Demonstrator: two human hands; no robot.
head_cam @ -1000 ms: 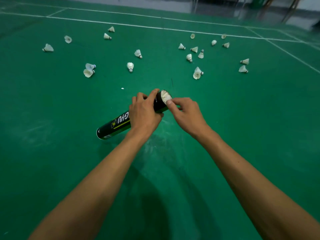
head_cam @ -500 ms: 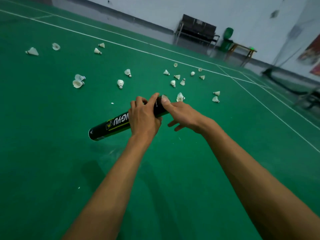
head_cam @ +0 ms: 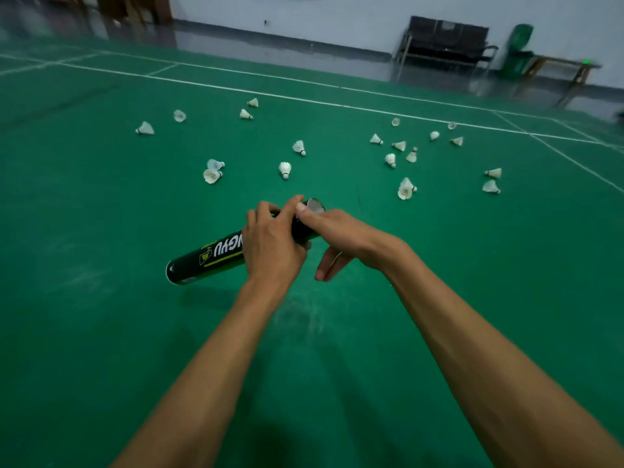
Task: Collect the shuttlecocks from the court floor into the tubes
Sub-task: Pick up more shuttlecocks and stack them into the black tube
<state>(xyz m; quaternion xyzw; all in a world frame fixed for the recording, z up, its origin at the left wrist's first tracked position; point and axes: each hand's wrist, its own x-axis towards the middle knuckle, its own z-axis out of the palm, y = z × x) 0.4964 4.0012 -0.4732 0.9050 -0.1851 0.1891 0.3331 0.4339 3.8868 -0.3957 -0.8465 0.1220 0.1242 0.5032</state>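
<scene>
At the mouth of the black tube (head_cam: 209, 258), a white shuttlecock (head_cam: 315, 206) sits just inside the rim. The tube is held above the court floor (head_cam: 101, 315), tilted with its closed end low to the left and its open end raised and pointing away. The left hand (head_cam: 270, 244) is wrapped round the upper barrel, fingers curled over the top. The right hand (head_cam: 341, 231) holds nothing. Its thumb (head_cam: 301, 208) presses at the rim against the shuttlecock, and its other fingers hang relaxed beneath the tube.

The likeliest trouble, as I judge it, comes from that one-sided push. A hard press could bend feathers against the rim. It could also seat the shuttlecock crooked, so that it jams and blocks the next one. With the mouth tipped upward nothing should slide out, though dropping the open end would invite that.

Loose shuttlecocks (head_cam: 285, 169) lie scattered on the floor ahead, so the collecting looks far from finished. The nearest one (head_cam: 406, 189) is ahead to the right, and a touching pair (head_cam: 212, 172) is ahead to the left. Between the arms and these the floor is bare green, leaving room to lower the tube or step forward. A white boundary line (head_cam: 337, 104) runs behind the farthest shuttlecocks. A bench (head_cam: 442, 42) and a green bin (head_cam: 516, 50) stand by the wall, well apart from the work.
</scene>
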